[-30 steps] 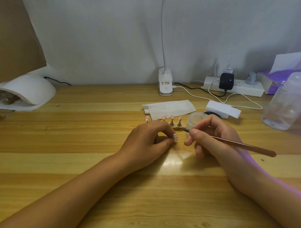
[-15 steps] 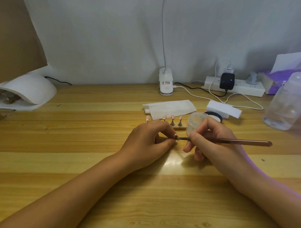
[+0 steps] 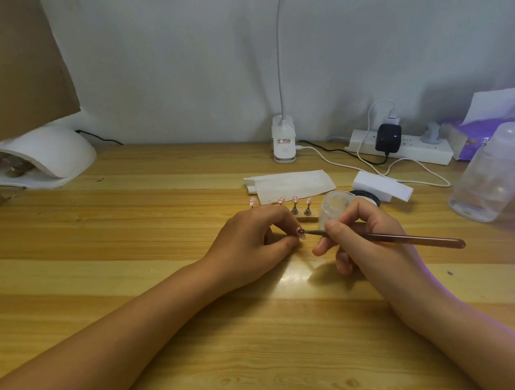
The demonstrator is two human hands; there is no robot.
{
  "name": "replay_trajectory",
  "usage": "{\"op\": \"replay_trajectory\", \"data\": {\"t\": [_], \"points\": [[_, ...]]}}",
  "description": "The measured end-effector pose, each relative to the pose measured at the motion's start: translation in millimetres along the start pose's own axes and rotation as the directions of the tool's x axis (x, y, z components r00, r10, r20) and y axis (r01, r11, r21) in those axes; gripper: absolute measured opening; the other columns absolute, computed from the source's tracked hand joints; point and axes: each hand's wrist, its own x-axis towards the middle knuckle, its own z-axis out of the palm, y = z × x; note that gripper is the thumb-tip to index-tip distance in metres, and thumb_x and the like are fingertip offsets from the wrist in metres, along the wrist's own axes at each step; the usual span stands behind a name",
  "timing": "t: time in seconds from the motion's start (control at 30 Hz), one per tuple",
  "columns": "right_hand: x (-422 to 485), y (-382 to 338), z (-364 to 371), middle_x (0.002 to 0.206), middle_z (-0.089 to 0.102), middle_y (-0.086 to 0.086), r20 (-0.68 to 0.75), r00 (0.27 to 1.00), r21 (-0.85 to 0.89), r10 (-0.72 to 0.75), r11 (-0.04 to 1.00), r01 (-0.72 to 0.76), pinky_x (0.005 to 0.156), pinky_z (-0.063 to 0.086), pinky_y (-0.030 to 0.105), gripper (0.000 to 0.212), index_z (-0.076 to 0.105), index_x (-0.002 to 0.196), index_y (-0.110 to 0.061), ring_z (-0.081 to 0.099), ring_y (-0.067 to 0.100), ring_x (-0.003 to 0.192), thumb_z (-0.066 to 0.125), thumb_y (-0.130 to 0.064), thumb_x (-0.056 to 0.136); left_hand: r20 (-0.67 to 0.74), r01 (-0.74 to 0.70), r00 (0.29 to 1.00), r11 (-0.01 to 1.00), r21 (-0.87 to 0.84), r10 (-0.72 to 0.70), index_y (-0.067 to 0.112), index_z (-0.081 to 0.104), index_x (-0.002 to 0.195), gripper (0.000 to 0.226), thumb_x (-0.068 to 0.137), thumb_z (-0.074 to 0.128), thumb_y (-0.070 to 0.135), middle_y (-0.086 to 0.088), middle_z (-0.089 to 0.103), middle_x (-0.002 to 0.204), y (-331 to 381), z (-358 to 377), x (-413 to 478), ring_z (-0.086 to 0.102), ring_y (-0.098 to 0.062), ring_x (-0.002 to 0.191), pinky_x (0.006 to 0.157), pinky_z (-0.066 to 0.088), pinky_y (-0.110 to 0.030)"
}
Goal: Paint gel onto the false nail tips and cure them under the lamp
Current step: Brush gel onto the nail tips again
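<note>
As the false nail tip point(image 3: 301, 233) seems light and slippery, the left hand point(image 3: 252, 241) pinches its end; the right hand point(image 3: 369, 240) grips the brush point(image 3: 412, 239).

Soft overhead light, table point(image 3: 106, 258) glare, edges blurred.

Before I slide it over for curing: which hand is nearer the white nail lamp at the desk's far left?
Left. The left hand, pinching a nail tip, sits mid-desk, well right of the nail lamp; the right hand, holding the brush, is even farther right.
</note>
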Motion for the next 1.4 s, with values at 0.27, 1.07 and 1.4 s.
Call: {"op": "replay_trajectory", "data": {"t": [0.27,1.07,1.4], "points": [[-0.4,-1.6,-1.8,0.068,0.071,0.011,0.006,0.999,0.030,0.034,0.999,-0.034,0.045,0.044,0.019,0.021,0.054,0.070,-0.023,0.056,0.012,0.046,0.061,-0.013,0.086,0.010,-0.005,1.000,1.000,-0.009,0.005,0.030,0.069,0.091,0.010,0.088,0.070,0.020,0.018,0.069,0.091,0.8,-1.0,-0.7,0.052,-0.006,0.059,0.058,0.036,-0.020],[-0.1,-0.8,-0.7,0.077,0.075,0.007,0.037,0.999,0.026,0.018,0.999,-0.019,0.048,0.046,0.021,0.013,0.053,0.085,-0.014,0.056,0.011,0.050,0.060,-0.019,0.094,0.002,0.001,1.000,1.000,0.001,-0.001,0.027,0.070,0.092,0.010,0.088,0.070,0.018,0.028,0.061,0.071,-0.2,-0.4,0.3,0.055,-0.005,0.057,0.054,0.033,-0.015],[-1.5,-1.8,-0.2,0.077,0.075,0.007,0.040,0.999,0.005,-0.002,1.000,0.002,0.048,0.046,0.022,0.013,0.053,0.084,-0.016,0.056,0.012,0.050,0.060,-0.018,0.095,-0.007,-0.011,1.000,1.000,0.003,0.011,0.031,0.067,0.089,0.013,0.086,0.071,0.019,0.018,0.068,0.092,1.5,-0.8,-0.4,0.051,-0.005,0.059,0.062,0.038,-0.022]]}}
